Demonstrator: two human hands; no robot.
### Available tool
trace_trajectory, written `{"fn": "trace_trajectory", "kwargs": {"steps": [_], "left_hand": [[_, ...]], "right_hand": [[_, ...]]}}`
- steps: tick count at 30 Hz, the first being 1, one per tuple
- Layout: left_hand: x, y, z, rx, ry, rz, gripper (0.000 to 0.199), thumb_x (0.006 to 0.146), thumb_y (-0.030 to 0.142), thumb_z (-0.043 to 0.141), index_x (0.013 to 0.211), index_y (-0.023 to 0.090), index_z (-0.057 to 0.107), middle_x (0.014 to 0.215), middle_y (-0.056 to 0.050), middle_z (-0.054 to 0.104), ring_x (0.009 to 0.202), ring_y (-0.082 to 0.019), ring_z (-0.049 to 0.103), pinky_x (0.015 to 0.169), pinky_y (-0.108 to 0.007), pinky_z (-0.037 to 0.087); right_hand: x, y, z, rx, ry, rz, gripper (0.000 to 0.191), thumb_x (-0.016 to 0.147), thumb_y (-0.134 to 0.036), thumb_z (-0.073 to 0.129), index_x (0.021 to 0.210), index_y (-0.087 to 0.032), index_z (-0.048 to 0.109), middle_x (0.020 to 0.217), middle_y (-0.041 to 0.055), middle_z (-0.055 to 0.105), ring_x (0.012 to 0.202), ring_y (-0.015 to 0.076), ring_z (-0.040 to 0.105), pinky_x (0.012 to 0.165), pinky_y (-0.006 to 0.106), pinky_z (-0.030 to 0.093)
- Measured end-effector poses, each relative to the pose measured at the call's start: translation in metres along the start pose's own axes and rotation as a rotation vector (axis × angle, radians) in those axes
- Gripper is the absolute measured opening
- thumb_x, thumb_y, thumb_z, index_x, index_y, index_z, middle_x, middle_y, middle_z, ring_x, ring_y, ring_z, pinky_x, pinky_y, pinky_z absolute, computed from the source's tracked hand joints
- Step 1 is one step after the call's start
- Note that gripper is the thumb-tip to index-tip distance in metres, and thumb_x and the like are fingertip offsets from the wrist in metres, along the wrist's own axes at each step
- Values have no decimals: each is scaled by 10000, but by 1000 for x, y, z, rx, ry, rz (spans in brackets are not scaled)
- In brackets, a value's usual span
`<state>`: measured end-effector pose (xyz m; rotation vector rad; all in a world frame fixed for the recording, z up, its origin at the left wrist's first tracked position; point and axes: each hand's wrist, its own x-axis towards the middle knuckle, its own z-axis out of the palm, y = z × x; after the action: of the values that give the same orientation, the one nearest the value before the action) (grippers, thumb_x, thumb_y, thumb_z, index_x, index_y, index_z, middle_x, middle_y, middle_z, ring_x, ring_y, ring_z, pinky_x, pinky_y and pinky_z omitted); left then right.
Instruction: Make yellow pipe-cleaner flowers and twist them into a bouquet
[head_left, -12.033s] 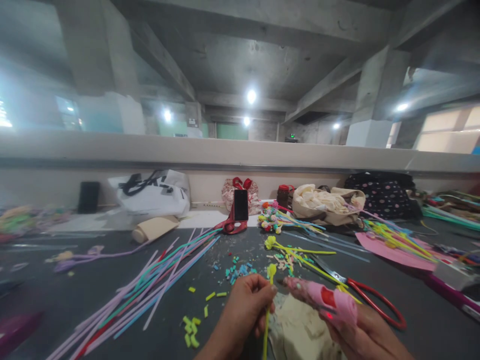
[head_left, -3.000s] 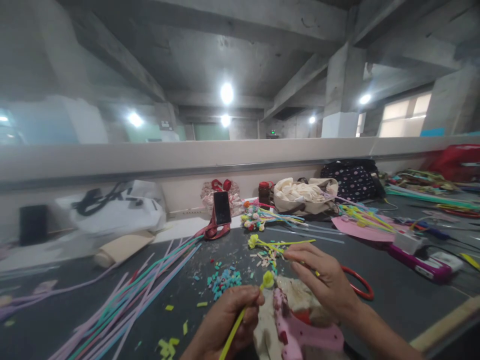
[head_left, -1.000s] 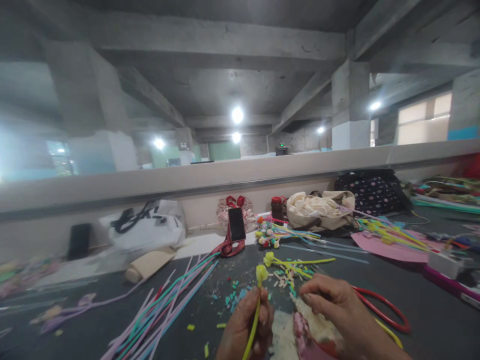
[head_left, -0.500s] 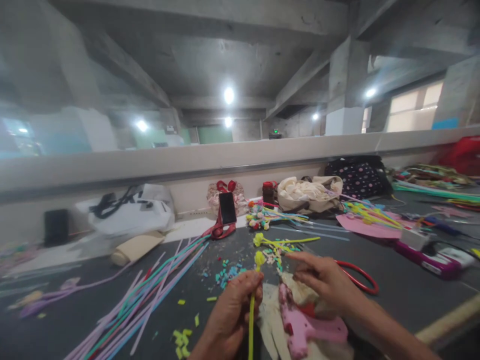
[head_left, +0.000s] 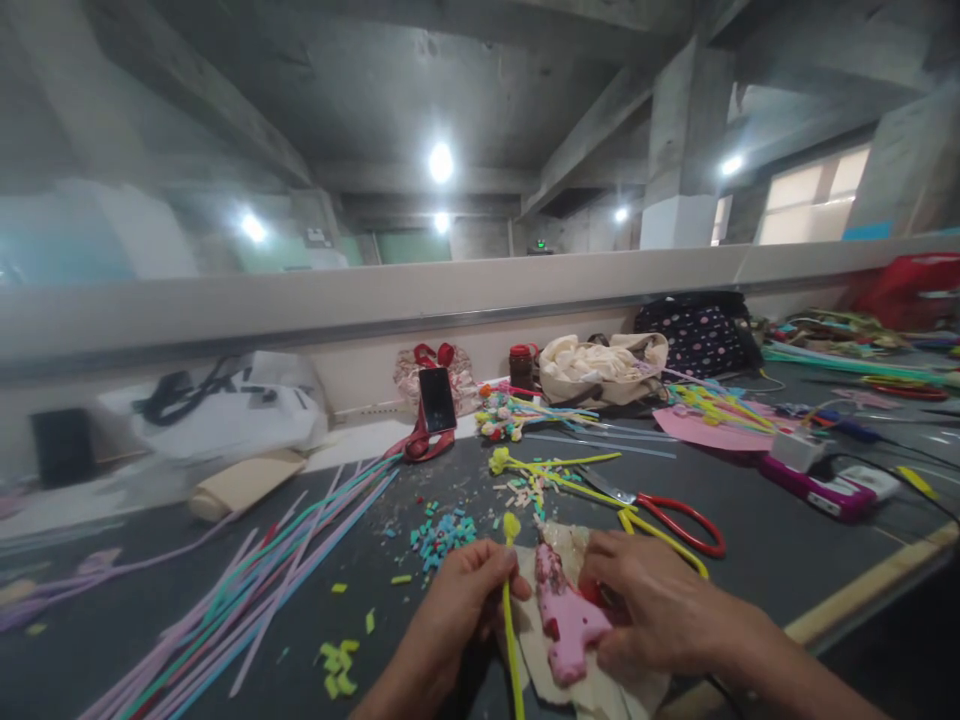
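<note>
Yellow, slender, bud-tipped stem pinched in the left hand, the right hand has lowered beside the pink plastic glue gun, bringing it within reach, though whether it is gripped is unclear.

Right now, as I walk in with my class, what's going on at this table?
A person's left hand holds a yellow stem topped with a small yellow bud. The right hand is at the pink glue gun, which lies on a pale, crumpled sheet; whether it grips the gun is unclear. Red-handled scissors lie beyond the right hand. Small blue and green pieces are scattered beyond the left hand, and long coloured stems spread out to its left.
</note>
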<state>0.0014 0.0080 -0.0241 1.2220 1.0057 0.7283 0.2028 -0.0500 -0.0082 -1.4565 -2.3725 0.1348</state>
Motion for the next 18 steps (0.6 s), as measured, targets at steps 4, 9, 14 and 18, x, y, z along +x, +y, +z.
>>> {"fn": "trace_trajectory", "kwargs": {"steps": [4, 9, 14, 18], "left_hand": [[2, -5, 5, 145, 11, 11, 259, 678, 395, 521, 584, 159, 472, 548, -25, 623, 403, -75, 462, 373, -174, 227], [2, -7, 7, 183, -3, -9, 211, 666, 347, 500, 565, 164, 468, 523, -31, 630, 421, -98, 497, 392, -185, 230], [1, -9, 7, 170, 7, -10, 178, 654, 331, 500, 580, 175, 457, 529, -21, 634, 425, -102, 506, 401, -190, 233], [3, -10, 7, 145, 7, -19, 225, 644, 382, 526, 578, 179, 453, 516, -14, 627, 419, -101, 502, 397, -190, 231]], "right_hand": [[-3, 0, 6, -58, -40, 13, 243, 513, -242, 687, 716, -196, 561, 793, -7, 550, 723, 176, 493, 592, 261, 289], [1, 8, -1, 271, -18, 78, 186, 541, -168, 632, 717, -184, 576, 770, -12, 528, 694, 159, 462, 599, 259, 287], [7, 31, -12, 798, -28, 186, 161, 595, -211, 590, 748, -168, 609, 754, -8, 556, 702, 168, 495, 616, 253, 358], [9, 51, -13, 1007, 32, 226, 287, 649, -304, 494, 859, -135, 596, 779, 37, 611, 708, 191, 548, 635, 279, 407]]}}
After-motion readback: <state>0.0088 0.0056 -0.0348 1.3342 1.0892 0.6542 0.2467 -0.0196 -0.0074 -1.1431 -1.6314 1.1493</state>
